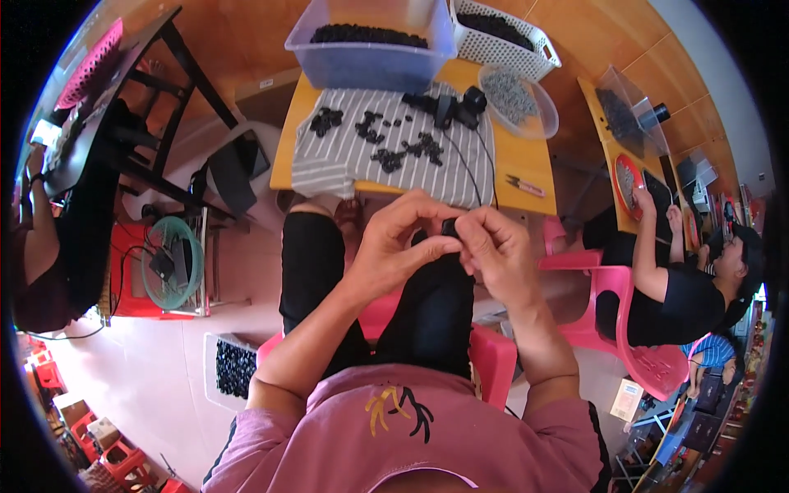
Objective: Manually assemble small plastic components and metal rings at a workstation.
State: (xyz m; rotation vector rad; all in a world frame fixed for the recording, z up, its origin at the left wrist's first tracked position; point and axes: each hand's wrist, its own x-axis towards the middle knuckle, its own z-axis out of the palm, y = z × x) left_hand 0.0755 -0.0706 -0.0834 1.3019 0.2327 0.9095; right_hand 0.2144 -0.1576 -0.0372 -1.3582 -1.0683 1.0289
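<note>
A small black part (pixel 449 228) sits between my hands, above my lap and just off the table's near edge. The thumb and fingers of my left hand (pixel 399 242) pinch it from the left. My right hand (pixel 497 251) is closed at its right side, with the fingertips pressed together against it; whether they hold a second piece is hidden. Beyond them, a grey striped cloth (pixel 325 168) covers much of the wooden table (pixel 283 156). Several loose heaps of small black parts (pixel 388 158) lie on that cloth.
Behind the cloth stand a blue plastic bin (pixel 370 70) and a white basket (pixel 534 57), both holding black parts. A clear tub (pixel 546 123) contains small grey pieces. Thread snips (pixel 524 186) lie at right, near a black corded device (pixel 448 107). A co-worker (pixel 682 287) sits to the right.
</note>
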